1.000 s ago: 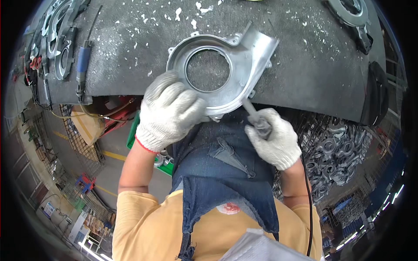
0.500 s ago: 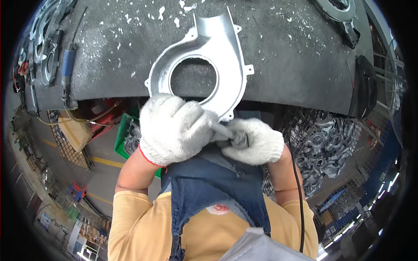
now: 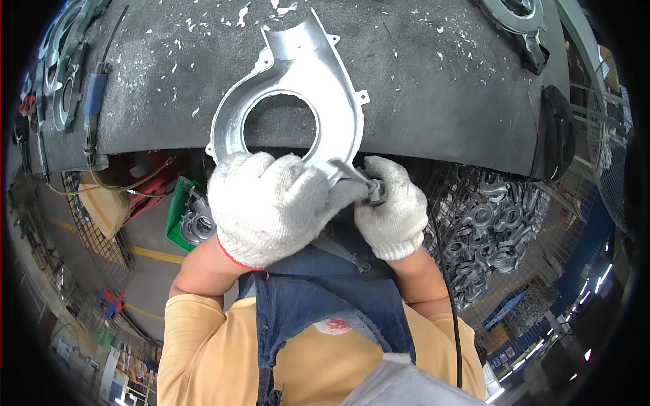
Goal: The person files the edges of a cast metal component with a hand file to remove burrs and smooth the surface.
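A silver cast-metal blower housing (image 3: 336, 101), snail-shaped with a large round hole, rests partly on the dark worktable. Its near end sticks out past the table edge towards me. My left hand (image 3: 265, 206), in a white knit glove, is closed on the housing's near rim. My right hand (image 3: 393, 211), gloved likewise, grips a small grey hand tool with a narrow blade (image 3: 351, 170). The blade lies at the housing's near right rim, beside my left fingertips. Fingers hide part of the tool, so its exact kind is unclear.
White flakes are scattered over the worktable (image 3: 433, 111). A blue-handled tool (image 3: 94, 98) and ring-shaped castings (image 3: 68, 95) lie left; another casting (image 3: 518, 17) is far right. Below stand a green bin (image 3: 177, 215) and a wire basket of castings (image 3: 484, 233). A black cable (image 3: 447, 291) hangs beside my right arm.
The housing has shifted slightly left in view. My right hand has turned upright and risen, bringing the blade up from below the rim to the housing's near right edge. My left hand keeps its grip.
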{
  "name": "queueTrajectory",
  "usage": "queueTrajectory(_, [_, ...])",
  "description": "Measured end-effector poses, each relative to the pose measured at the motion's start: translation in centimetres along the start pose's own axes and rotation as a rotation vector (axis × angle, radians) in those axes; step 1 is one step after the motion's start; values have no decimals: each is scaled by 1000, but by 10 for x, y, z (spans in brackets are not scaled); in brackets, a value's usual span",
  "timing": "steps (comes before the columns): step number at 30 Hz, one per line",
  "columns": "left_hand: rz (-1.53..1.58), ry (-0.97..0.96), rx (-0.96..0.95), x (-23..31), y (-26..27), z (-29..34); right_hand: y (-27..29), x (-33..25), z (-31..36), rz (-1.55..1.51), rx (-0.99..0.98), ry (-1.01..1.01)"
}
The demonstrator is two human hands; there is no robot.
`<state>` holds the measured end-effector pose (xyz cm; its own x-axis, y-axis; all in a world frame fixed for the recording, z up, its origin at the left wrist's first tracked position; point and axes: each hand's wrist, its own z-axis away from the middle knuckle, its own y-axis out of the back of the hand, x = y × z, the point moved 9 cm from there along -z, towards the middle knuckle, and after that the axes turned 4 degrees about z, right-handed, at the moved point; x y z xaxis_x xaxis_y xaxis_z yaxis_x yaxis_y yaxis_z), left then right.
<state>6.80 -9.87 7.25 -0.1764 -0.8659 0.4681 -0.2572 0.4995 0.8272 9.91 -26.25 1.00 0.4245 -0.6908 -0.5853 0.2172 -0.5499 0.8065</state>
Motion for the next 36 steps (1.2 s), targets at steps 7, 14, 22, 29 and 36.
queueTrajectory(7, [-21,-31,37,-9,3,0,-20,8,-23,-211,-395,-144])
queueTrajectory(14, [80,42,6,-14,2,2,-27,-9,-19,-254,-610,-70])
queueTrajectory(22, [112,52,-5,-15,1,1,-31,-5,-16,-336,-521,-35])
queueTrajectory(29, [100,67,-17,-21,3,1,-13,-5,-16,-164,-269,-9])
queueTrajectory(36, [75,-9,-18,-25,7,13,-16,-8,-28,-132,-324,53])
